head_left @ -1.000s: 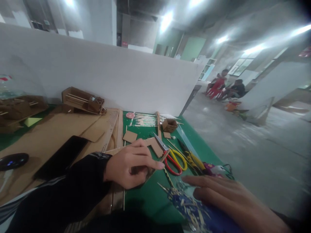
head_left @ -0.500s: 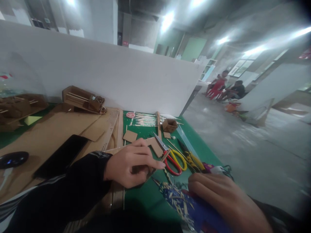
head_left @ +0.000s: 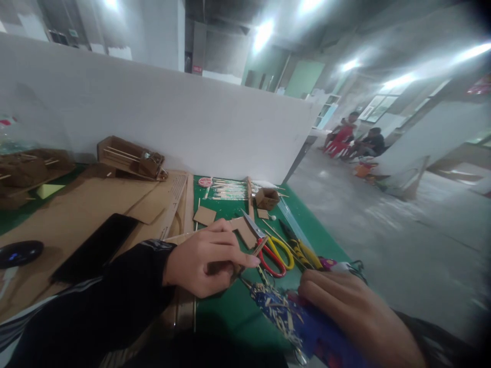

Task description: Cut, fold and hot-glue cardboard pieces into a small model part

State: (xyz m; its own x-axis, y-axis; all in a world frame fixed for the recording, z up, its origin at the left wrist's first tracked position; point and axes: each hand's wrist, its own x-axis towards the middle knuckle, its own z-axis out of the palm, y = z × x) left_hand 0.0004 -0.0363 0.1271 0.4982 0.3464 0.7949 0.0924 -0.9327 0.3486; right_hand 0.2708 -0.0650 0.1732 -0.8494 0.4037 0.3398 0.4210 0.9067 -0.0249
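Head view, left to right: black phone (head_left: 95,246) at 9 o'clock on brown cardboard sheets (head_left: 76,209); left hand (head_left: 203,263) at centre, fingers curled and pinching a small cardboard piece (head_left: 226,268), unmoved over the last second. Red-and-yellow scissors (head_left: 274,253) at 1 o'clock of it on the green mat (head_left: 230,312). Right hand (head_left: 356,312) at 4 o'clock, earlier flat and spread, now closed around a blue packet of sticks (head_left: 287,317), drawn nearer the left hand.
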